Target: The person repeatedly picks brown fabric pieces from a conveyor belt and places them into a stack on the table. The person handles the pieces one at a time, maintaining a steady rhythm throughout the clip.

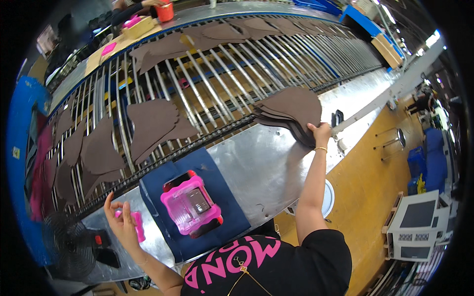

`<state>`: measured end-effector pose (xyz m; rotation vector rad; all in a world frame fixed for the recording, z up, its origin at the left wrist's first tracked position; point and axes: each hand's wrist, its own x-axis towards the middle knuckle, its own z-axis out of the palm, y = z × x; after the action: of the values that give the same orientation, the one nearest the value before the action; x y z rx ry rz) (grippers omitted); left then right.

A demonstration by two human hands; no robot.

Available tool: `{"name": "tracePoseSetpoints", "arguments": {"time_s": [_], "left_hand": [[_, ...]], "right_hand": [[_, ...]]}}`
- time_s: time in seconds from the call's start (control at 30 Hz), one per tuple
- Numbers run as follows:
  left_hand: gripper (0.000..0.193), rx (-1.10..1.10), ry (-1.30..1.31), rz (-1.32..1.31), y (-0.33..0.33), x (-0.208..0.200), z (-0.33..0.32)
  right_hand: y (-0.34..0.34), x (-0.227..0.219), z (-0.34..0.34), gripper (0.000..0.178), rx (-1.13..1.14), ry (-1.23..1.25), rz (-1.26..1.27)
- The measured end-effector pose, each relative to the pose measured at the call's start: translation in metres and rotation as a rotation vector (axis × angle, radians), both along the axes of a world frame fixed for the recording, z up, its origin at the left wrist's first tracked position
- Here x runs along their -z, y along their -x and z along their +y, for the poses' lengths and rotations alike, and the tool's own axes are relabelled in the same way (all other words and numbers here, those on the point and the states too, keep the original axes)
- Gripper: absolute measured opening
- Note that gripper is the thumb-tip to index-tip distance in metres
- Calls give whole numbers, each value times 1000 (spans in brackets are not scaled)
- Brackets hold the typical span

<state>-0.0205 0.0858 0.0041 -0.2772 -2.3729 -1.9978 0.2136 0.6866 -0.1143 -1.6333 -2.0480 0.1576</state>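
A stack of dark brown, rounded flat pieces [292, 109] juts over the near edge of the roller conveyor onto the metal table [256, 177]. My right hand [321, 133] grips the stack's near right edge, thumb on top and the other fingers hidden underneath. Off to the left, my left hand [121, 219] is raised with fingers apart, holding nothing. Close by that hand lies a small bright pink object [138, 227], partly covered by it. A pink scalloped-edge tray [180, 217] with a greyish rectangle inside rests on a dark blue sheet [227, 212]; red and black parts show at its ends.
Beyond the table runs a roller conveyor [217, 91] carrying more brown pieces [153, 121]. A black fan [69, 246] stands at the left end. A grey bar [380, 101] slants on the right. Across the conveyor, another person's hand touches a red bucket [165, 12].
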Motion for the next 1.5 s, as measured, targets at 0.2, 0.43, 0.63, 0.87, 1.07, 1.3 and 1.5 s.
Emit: {"name": "tracePoseSetpoints", "arguments": {"time_s": [0.2, 0.43, 0.63, 0.87, 1.07, 1.3, 1.5], "left_hand": [[42, -41, 50, -4, 0, 12, -4], [42, -14, 146, 94, 12, 18, -3], [47, 138, 134, 145, 17, -24, 18], [54, 253, -137, 121, 21, -38, 48], [21, 94, -52, 63, -6, -69, 11], [16, -84, -6, 125, -4, -71, -51], [13, -108, 22, 116, -24, -70, -70]], "right_hand": [[1, 4, 6, 56, -77, -81, 0], [28, -73, -55, 21, -281, -208, 191], [78, -178, -154, 30, -756, 419, 919], [130, -195, -258, 36, -1285, 884, 655], [146, -166, -291, 34, -1535, 698, 566], [153, -161, -335, 20, -1694, 453, 385], [151, -151, -340, 14, -1779, 396, 313]]}}
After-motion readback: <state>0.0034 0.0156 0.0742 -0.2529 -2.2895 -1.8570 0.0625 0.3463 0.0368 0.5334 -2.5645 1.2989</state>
